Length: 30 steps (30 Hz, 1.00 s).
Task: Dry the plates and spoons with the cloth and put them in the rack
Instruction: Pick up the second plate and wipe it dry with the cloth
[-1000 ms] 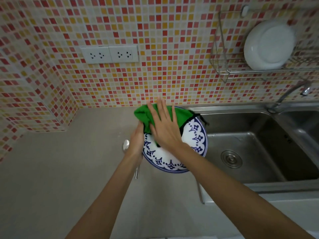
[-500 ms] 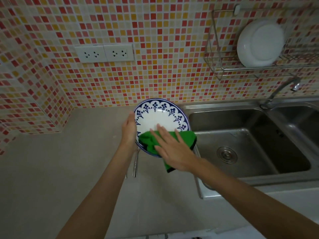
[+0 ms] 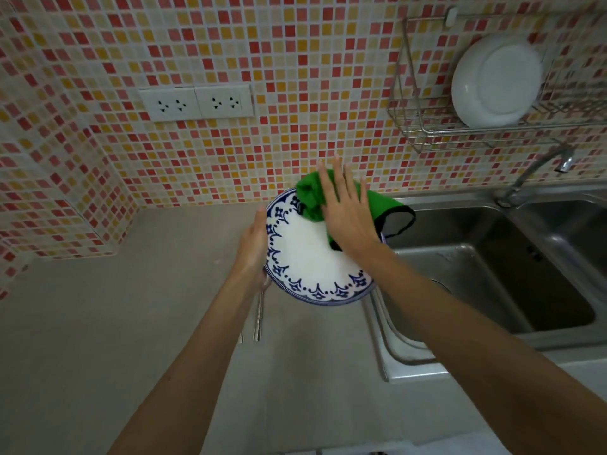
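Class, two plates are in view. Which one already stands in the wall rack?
The plain white round plate, upright in the metal wire rack; the blue-patterned plate is gripped by the left hand.

Both forearms reach forward, bare; left grip (image 3: pixel 253 247) holds the plate (image 3: pixel 308 257) by its left rim, right grip (image 3: pixel 348 218) flat, fingers straight and spread, pressing the cloth (image 3: pixel 310 195).

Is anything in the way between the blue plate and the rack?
Nothing visible blocks the way. The blue plate is held beside the sink; the rack hangs higher to the right, only open air between. A white plate already sits inside it.
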Tool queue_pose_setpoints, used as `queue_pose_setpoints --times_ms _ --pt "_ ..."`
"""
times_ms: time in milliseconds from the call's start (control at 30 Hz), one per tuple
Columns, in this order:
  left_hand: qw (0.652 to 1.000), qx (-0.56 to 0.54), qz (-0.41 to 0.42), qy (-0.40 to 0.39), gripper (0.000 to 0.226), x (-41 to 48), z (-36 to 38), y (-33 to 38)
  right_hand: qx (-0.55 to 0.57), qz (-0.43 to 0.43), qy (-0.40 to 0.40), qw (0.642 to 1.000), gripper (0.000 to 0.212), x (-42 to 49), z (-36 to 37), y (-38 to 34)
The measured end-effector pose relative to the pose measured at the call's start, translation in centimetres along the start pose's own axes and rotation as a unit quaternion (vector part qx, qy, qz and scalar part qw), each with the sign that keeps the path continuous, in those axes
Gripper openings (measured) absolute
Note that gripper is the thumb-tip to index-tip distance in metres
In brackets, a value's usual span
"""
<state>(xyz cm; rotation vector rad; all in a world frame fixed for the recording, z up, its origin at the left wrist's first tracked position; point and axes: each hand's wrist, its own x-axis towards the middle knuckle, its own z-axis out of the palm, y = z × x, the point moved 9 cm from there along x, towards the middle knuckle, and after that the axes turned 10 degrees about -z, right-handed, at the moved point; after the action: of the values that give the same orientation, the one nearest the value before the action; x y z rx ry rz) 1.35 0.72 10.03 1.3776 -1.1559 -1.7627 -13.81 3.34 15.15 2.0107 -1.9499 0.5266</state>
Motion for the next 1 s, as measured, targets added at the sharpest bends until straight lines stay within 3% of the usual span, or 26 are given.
queue_pose_setpoints --times_ms 100,167,300,367,467,600,700,867,1000 --pt "0.999 0.002 0.015 0.039 0.047 0.4 -1.4 1.5 -0.017 -0.016 0.014 1.0 0.04 -1.8 0.0 0.7" --pt "0.999 -0.004 0.022 0.049 0.045 0.7 -1.7 1.9 0.038 -0.003 -0.021 0.999 0.031 -3.7 0.3 0.6" --pt "0.997 -0.023 0.019 0.075 0.044 1.1 -2.1 2.2 0.113 -0.08 -0.173 0.975 0.074 -8.1 1.7 -4.0" --pt "0.998 -0.029 0.011 0.06 0.049 1.3 -1.1 1.6 0.13 -0.114 -0.217 0.961 0.069 -8.8 2.5 -6.9" --pt "0.999 -0.039 -0.02 0.019 0.049 0.9 1.1 0.1 0.178 -0.091 -0.173 0.964 0.061 -7.0 2.7 -8.6" --pt "1.0 0.007 -0.005 -0.024 0.065 0.0 2.7 -0.2 0.082 -0.084 -0.048 0.992 0.061 -4.3 1.9 -6.4" --pt "0.997 0.041 0.039 -0.043 0.064 -0.7 3.4 0.9 0.038 -0.105 -0.001 0.994 0.058 -3.3 1.1 -4.8" --pt "0.998 0.044 0.041 -0.024 0.046 -0.5 2.9 1.5 -0.018 -0.025 -0.008 0.999 0.059 -2.5 0.4 0.2" --pt "0.999 0.029 0.033 0.007 0.037 0.0 2.0 1.7 -0.077 -0.004 -0.066 0.995 0.061 -3.9 1.3 3.3"
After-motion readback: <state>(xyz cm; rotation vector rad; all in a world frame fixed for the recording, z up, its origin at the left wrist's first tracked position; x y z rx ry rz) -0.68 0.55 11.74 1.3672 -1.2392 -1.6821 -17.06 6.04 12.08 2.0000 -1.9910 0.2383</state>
